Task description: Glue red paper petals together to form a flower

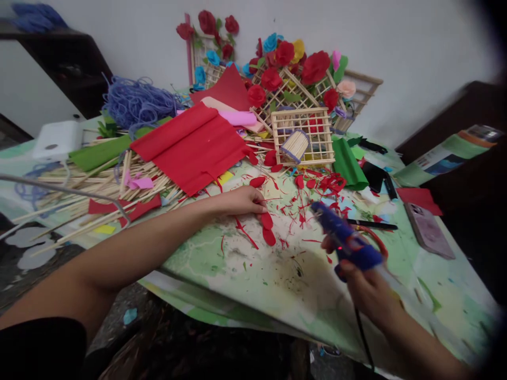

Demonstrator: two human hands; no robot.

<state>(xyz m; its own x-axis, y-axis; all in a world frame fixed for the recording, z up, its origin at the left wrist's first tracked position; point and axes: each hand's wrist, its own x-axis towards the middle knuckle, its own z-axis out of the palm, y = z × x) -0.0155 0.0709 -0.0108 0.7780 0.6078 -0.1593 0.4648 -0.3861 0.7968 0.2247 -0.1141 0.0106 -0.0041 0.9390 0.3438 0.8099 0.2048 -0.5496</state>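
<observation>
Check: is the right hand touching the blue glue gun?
Touching. Head view shows the right hand wrapped around the blue glue gun grip, fingers on its underside, held above the table.

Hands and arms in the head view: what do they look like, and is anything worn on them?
Both forearms are bare, with no watch, rings or gloves visible on the left hand or right hand. A black short sleeve covers the left upper arm.

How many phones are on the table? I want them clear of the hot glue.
2 that I can see: a phone face down at the right edge, beyond the right hand holding the glue gun, and a black phone beside the green paper. Clutter may hide more.
</observation>
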